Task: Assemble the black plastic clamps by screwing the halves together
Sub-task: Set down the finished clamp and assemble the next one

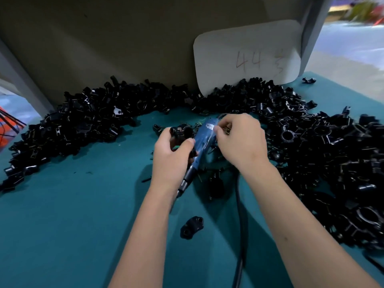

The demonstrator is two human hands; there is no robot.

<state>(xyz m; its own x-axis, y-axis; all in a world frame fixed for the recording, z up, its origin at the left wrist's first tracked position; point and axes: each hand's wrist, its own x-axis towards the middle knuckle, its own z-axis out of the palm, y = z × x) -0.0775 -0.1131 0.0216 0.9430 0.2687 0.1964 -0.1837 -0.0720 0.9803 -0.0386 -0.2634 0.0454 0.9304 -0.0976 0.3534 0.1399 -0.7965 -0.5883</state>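
My left hand (173,151) grips a black plastic clamp (181,132) just above the teal table. A blue electric screwdriver (204,139) lies slanted between my two hands, its black tip (184,185) pointing toward me under my left wrist. My right hand (242,140) reaches over the screwdriver's far end, fingers pinched around what look like small screws (227,129); the exact grip is hidden. A single black clamp half (191,227) lies on the table between my forearms.
Large heaps of black clamp parts curve around the work spot, left (68,125) and right (332,154). A grey board (124,48) with a white card marked "44" (247,57) stands behind. The screwdriver's black cable (240,225) runs toward me.
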